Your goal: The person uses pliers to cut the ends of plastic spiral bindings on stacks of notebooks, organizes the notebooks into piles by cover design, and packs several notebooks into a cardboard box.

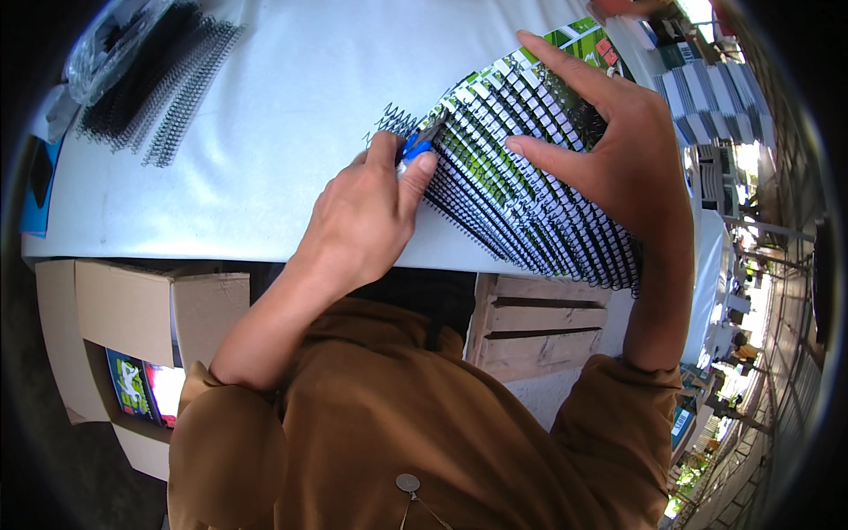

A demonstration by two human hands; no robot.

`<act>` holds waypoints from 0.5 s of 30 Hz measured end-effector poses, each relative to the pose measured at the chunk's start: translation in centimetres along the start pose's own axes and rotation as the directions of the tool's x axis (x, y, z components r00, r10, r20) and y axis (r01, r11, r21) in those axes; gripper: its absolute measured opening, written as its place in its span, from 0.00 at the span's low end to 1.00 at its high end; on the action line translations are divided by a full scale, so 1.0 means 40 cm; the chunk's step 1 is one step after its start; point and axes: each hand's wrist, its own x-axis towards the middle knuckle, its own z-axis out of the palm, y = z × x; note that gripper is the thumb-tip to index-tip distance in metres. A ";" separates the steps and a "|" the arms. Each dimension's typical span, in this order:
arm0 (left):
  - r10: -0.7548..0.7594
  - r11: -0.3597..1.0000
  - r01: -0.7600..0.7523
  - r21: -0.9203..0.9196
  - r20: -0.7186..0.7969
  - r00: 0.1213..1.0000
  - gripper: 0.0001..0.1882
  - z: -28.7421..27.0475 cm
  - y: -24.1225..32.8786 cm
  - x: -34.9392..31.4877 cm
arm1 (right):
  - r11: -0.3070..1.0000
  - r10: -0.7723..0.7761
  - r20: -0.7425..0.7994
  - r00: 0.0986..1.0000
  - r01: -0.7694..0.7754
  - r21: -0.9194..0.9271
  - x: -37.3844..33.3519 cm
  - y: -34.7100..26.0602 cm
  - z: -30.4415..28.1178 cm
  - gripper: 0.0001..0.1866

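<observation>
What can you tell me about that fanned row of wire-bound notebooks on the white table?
The fanned row of green-and-white notebooks with black wire spines lies overlapped like shingles across the white table, reaching its near edge. The right hand presses flat on top; the left hand holds a blue-handled tool at the row's left end.

Bright daylight falls from the right; the white table (265, 159) glares pale and the far right edge is blown out; a dark rim rings the frame; straight edges bow outward; the centre stays sharp.
</observation>
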 end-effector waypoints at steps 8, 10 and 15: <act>0.238 0.108 0.579 -0.808 0.587 0.774 0.35 -0.017 -0.070 0.005 | 1.000 -0.007 0.001 1.000 0.007 -0.026 0.003 -0.001 -0.003 0.36; 0.403 -0.022 0.618 -0.786 0.559 0.725 0.35 0.001 -0.108 0.019 | 1.000 0.018 0.015 1.000 -0.018 -0.006 0.002 -0.007 -0.004 0.36; 0.274 0.074 0.587 -0.806 0.582 0.766 0.35 -0.032 -0.053 -0.006 | 1.000 0.019 0.008 1.000 -0.019 0.000 -0.003 -0.001 -0.001 0.36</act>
